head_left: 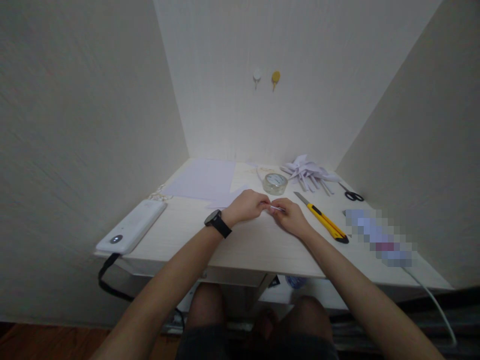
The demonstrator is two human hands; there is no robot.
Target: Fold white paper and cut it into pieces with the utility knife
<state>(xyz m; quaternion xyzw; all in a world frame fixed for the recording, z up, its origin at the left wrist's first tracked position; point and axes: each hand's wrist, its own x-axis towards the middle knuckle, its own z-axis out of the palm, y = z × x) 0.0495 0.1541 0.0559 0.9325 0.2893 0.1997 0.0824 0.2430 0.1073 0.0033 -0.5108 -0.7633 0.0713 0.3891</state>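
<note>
Table [240, 250]: pale wood, set in a corner.
Paper sheets [202, 179]: flat at the far left.
Power bank [131, 226]: white, at the left edge, cord hanging.
Folded paper pieces [307, 172]: heaped at the far right.
Knife [322, 218]: yellow, just beside the right hand.
Tape roll [275, 183]: clear, beyond the hands.
Scissors [351, 194]: black handles.
Left hand [247, 206], right hand [291, 216]: fingers curled, both pinching the paper strip [276, 208] between them at mid-table.
Strip: likely very light, limp, easily creased; best held at its ends by the fingertips.
</note>
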